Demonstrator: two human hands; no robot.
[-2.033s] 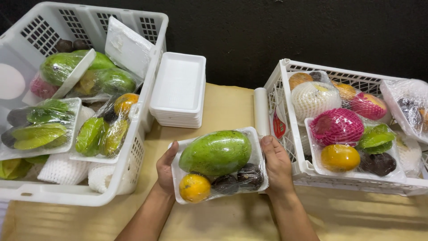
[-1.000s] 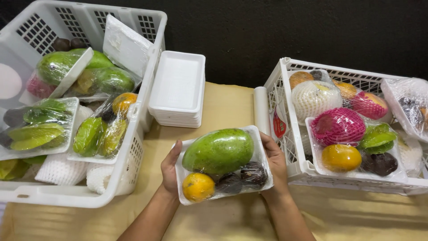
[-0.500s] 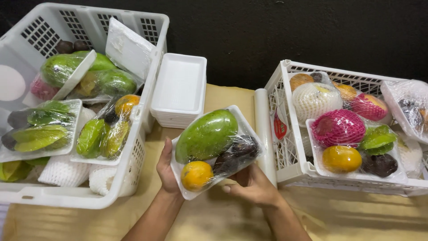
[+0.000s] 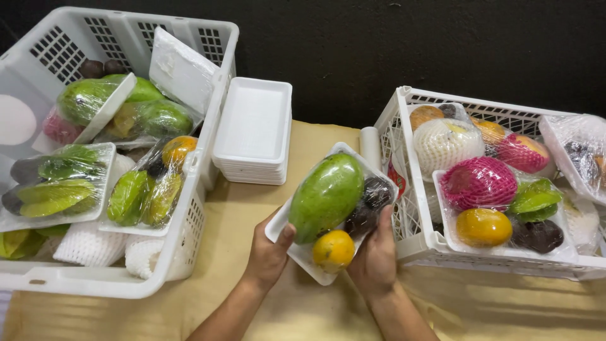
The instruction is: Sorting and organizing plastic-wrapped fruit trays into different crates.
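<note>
L hand (image 4: 268, 249) grips the near-left corner of a wrapped fruit tray (image 4: 332, 211), thumb up on the film; R hand (image 4: 374, 256) clasps its right edge, fingers closed on it. Tray's tilted, off the tan table cloth (image 4: 240, 208), btwn both baskets. It holds a green mango (image 4: 326, 194), an orange (image 4: 333, 250) & dark fruit. Stack of empty foam trays (image 4: 254, 129) behind; left basket (image 4: 189, 221) & right basket (image 4: 404, 183) hold more wrapped fruit.

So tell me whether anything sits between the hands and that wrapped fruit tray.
Nothing visible does. The left hand and right hand already grip the wrapped fruit tray directly, one on each side, tilted above the tan table cover between the two white baskets.
</note>
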